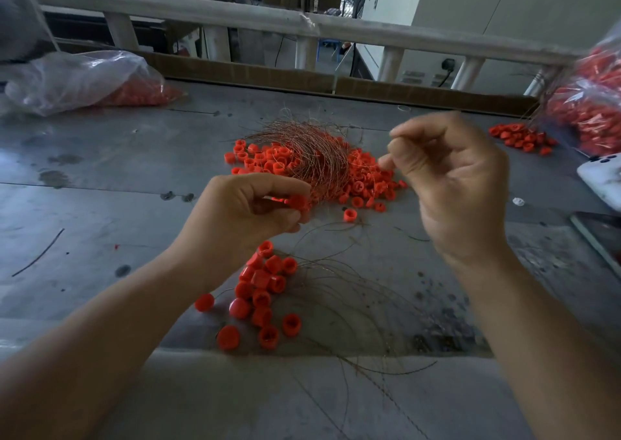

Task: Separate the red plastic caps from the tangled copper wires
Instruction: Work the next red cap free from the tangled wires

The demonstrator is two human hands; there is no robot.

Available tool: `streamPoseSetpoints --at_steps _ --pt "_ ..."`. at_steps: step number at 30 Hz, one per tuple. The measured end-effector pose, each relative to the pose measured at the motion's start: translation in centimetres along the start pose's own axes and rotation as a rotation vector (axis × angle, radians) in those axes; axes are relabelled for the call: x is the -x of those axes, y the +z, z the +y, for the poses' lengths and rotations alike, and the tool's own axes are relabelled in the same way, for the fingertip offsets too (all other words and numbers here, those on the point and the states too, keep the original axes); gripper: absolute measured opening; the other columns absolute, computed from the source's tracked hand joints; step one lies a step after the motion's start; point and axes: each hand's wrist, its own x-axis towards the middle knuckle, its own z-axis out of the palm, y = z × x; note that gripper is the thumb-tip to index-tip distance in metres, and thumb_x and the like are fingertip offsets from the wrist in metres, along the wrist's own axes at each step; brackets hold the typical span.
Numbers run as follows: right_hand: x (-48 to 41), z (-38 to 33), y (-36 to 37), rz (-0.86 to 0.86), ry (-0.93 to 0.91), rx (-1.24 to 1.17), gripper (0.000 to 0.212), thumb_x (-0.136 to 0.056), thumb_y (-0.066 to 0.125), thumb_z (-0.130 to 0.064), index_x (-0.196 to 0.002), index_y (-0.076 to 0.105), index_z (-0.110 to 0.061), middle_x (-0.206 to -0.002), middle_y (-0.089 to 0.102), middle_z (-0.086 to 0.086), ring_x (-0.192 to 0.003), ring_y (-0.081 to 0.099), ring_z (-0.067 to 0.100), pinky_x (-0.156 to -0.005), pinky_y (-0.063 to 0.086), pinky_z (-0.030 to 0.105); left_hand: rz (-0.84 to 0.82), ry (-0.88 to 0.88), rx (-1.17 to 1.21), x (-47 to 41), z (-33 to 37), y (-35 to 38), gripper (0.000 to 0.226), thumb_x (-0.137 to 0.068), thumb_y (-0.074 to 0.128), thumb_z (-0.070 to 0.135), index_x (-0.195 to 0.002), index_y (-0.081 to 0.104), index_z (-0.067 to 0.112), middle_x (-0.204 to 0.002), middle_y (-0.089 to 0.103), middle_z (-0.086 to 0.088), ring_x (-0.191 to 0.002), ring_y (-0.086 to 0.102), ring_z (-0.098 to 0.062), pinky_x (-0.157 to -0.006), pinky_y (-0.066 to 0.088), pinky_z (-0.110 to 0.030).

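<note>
Nearest me, loose wires fanned over the front edge of the surface. Just beside them sat a cluster of freed caps, most of them clear of any strand. I judged that to be the done pile, set close so finished pieces would not mix back in.

Above it my left hand hung off the surface, its grip clamped on one red cap between thumb and fingertips. It was close against the near end of the tangled bundle, which I took as bracing the cap while its wire came out.

My right hand, raised to the right and blurred, had thumb and forefinger pressed together. I could not tell whether a strand lay between them, though the pose suited drawing a wire away from the cap.

Beyond both hands the bundle lay on the cap pile, with many caps under or touching wires, so I judged much of the work undone. Farther right a small heap lay near a clear bag full of caps. Another bag lay far left, and a phone sat at the right edge. A pale rail closed the far side.
</note>
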Motion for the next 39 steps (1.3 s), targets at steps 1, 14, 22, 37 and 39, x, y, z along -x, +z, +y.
streamPoseSetpoints --at_steps 1,14,22,37,39 --pt "-0.1 -0.2 -0.1 0.030 -0.024 0.012 0.019 -0.084 0.060 -0.003 -0.086 0.055 -0.022 -0.077 0.059 -0.004 -0.067 0.060 0.009 -0.066 0.050 0.021 -0.006 -0.002 0.005 0.0 0.0 0.1 0.042 -0.072 0.064 -0.013 -0.085 0.068 0.027 -0.077 0.073 0.007 -0.073 0.070 -0.012 -0.067 0.054 -0.016" --pt "1.2 -0.5 1.7 -0.217 0.145 0.241 0.014 -0.075 0.072 -0.006 -0.082 0.069 -0.018 -0.074 0.059 -0.013 -0.066 0.058 0.005 -0.062 0.045 0.013 -0.019 -0.036 0.209 0.2 0.9 0.5 0.027 -0.054 0.066 0.009 -0.081 0.068 0.014 -0.075 0.073 0.000 -0.072 0.071 -0.012 -0.063 0.053 -0.015" --pt "1.5 -0.8 2.1 -0.258 0.169 0.225 0.013 -0.077 0.069 -0.005 -0.081 0.068 -0.017 -0.073 0.059 -0.013 -0.064 0.056 0.002 -0.061 0.041 0.009 -0.029 -0.044 0.219 0.4 1.2 0.3 0.028 -0.055 0.065 0.008 -0.084 0.067 0.011 -0.076 0.073 -0.001 -0.072 0.071 -0.012 -0.063 0.053 -0.015" --pt "1.7 -1.2 2.5 -0.258 0.198 0.229 0.011 -0.079 0.068 -0.007 -0.075 0.064 -0.016 -0.070 0.056 -0.014 -0.065 0.053 -0.002 -0.058 0.040 0.008 -0.013 -0.076 0.184 0.5 1.0 0.1 0.025 -0.046 0.074 0.015 -0.070 0.068 0.018 -0.075 0.072 -0.002 -0.073 0.071 -0.016 -0.064 0.054 -0.018" --pt "1.8 -1.4 2.6 -0.264 0.198 0.224 0.013 -0.079 0.068 -0.007 -0.074 0.062 -0.017 -0.069 0.055 -0.015 -0.064 0.052 -0.002 -0.058 0.040 0.008 0.008 -0.077 0.166 0.5 1.0 0.1 0.028 -0.041 0.075 0.020 -0.068 0.069 0.022 -0.075 0.071 -0.001 -0.072 0.071 -0.018 -0.062 0.054 -0.017"
